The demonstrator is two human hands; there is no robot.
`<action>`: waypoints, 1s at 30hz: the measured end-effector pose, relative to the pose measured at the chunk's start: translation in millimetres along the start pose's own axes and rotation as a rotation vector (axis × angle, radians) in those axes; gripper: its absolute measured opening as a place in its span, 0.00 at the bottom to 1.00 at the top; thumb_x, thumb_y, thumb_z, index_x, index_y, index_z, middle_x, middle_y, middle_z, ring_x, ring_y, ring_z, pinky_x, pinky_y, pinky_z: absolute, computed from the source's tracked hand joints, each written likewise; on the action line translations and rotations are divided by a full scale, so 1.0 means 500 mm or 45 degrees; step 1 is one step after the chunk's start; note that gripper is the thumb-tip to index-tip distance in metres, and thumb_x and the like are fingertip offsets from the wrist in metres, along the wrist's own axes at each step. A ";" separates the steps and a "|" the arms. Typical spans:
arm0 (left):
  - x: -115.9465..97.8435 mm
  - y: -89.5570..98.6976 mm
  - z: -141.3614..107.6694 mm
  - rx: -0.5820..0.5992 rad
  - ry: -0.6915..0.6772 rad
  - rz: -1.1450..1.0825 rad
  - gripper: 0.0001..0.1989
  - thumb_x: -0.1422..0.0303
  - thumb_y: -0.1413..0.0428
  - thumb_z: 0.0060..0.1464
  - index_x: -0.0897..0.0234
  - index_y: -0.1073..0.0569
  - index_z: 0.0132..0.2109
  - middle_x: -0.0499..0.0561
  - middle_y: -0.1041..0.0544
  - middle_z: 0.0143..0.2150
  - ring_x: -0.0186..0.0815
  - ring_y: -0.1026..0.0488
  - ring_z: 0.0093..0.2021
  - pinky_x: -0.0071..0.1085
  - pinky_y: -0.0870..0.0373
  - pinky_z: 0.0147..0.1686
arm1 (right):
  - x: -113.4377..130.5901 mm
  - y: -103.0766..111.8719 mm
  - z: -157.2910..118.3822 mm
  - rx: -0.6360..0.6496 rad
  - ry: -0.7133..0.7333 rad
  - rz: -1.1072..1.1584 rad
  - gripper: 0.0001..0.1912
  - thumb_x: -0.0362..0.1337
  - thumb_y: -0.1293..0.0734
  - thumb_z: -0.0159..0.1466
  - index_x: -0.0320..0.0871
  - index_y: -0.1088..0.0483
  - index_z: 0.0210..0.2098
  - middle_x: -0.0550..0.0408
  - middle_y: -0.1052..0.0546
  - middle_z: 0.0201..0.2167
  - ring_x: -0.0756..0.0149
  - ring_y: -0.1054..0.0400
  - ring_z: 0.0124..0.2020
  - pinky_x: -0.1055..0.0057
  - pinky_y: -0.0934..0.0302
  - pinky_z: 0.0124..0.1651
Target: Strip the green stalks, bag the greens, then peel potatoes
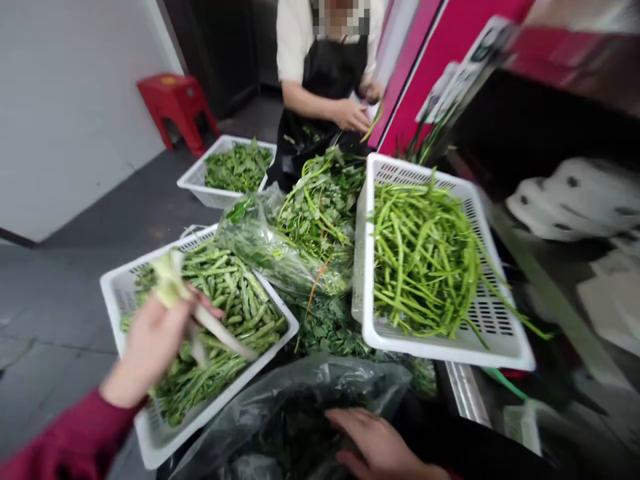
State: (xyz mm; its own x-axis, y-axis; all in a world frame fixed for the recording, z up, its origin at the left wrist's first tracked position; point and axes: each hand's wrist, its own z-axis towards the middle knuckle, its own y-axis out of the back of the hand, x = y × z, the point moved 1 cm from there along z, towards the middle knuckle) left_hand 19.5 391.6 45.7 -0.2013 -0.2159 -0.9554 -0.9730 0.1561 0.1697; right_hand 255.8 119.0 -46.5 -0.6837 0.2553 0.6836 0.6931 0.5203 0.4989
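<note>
My left hand (155, 340) is closed around a pale vegetable stalk (225, 333). A yellowish-green leafy piece sticks up above the fingers, and a long whitish length points down to the right. The hand is over a white basket (109, 293) of cut green stems (240, 287). At the bottom, my right hand (370, 440) reaches over an open clear plastic bag (350, 373), its fingers stretched out and apart. Dark leafy greens (295, 427) show dimly inside the bag. No item shows in the right hand.
A second white basket (373, 267) at the right holds long green stems (425, 260). Between the baskets lie bagged leafy greens (320, 207). Opposite, a person in a black apron (335, 73) handles a green stem. Behind are another basket (193, 180) of leaves and a red stool (175, 100).
</note>
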 end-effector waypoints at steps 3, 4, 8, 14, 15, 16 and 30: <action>0.002 -0.159 -0.203 0.358 0.171 -0.234 0.22 0.49 0.38 0.40 0.62 0.29 0.35 0.54 0.23 0.30 0.47 0.25 0.31 0.41 0.28 0.33 | 0.042 0.010 -0.038 -0.232 0.282 0.531 0.50 0.49 0.29 0.51 0.43 0.54 0.67 0.41 0.45 0.65 0.49 0.46 0.62 0.56 0.48 0.61; 0.010 -0.202 -0.259 0.423 0.286 -0.337 0.20 0.52 0.38 0.40 0.62 0.29 0.34 0.54 0.23 0.29 0.45 0.25 0.28 0.39 0.28 0.29 | 0.054 0.007 -0.047 -0.237 0.346 0.712 0.53 0.51 0.28 0.49 0.44 0.54 0.67 0.41 0.43 0.64 0.50 0.43 0.60 0.57 0.45 0.59; 0.025 -0.292 -0.401 0.323 0.566 -0.627 0.09 0.68 0.40 0.43 0.64 0.31 0.33 0.50 0.27 0.25 0.36 0.28 0.24 0.31 0.28 0.26 | 0.091 -0.022 -0.075 0.113 0.399 1.225 0.37 0.58 0.29 0.46 0.40 0.31 0.47 0.50 0.25 0.34 0.60 0.30 0.33 0.60 0.36 0.42; -0.036 -0.317 -0.499 0.274 0.599 -0.724 0.04 0.77 0.46 0.49 0.66 0.31 0.34 0.48 0.28 0.27 0.30 0.28 0.24 0.27 0.26 0.28 | 0.082 -0.012 -0.206 0.285 0.318 1.493 0.32 0.54 0.25 0.44 0.40 0.33 0.40 0.57 0.27 0.24 0.69 0.33 0.21 0.73 0.38 0.28; -0.048 -0.325 -0.510 0.321 0.575 -0.719 0.04 0.77 0.46 0.50 0.66 0.31 0.34 0.48 0.28 0.27 0.30 0.28 0.24 0.28 0.26 0.29 | 0.074 -0.006 -0.237 0.337 0.334 1.491 0.32 0.53 0.24 0.44 0.39 0.33 0.41 0.56 0.26 0.25 0.69 0.32 0.24 0.74 0.38 0.29; -0.058 -0.333 -0.519 0.361 0.546 -0.720 0.04 0.77 0.46 0.51 0.66 0.31 0.34 0.48 0.28 0.27 0.31 0.28 0.25 0.29 0.26 0.30 | 0.065 -0.001 -0.267 0.350 0.333 1.499 0.32 0.50 0.23 0.44 0.39 0.32 0.41 0.55 0.25 0.26 0.70 0.31 0.26 0.75 0.39 0.30; 0.066 -0.290 -0.560 1.013 0.591 -0.314 0.23 0.56 0.35 0.43 0.66 0.29 0.42 0.52 0.24 0.32 0.31 0.26 0.26 0.23 0.31 0.23 | -0.040 0.229 -0.347 -1.330 0.400 2.080 0.11 0.36 0.29 0.56 0.40 0.36 0.31 0.66 0.41 0.18 0.82 0.54 0.14 0.80 0.52 0.19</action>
State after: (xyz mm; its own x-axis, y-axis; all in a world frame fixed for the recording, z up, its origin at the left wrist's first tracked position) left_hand 122.2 91.9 57.1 -0.1917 -0.6645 -0.7223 -0.6667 0.6282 -0.4010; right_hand 388.6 32.1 89.2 0.6190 -0.2787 0.7343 0.4341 -0.6578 -0.6156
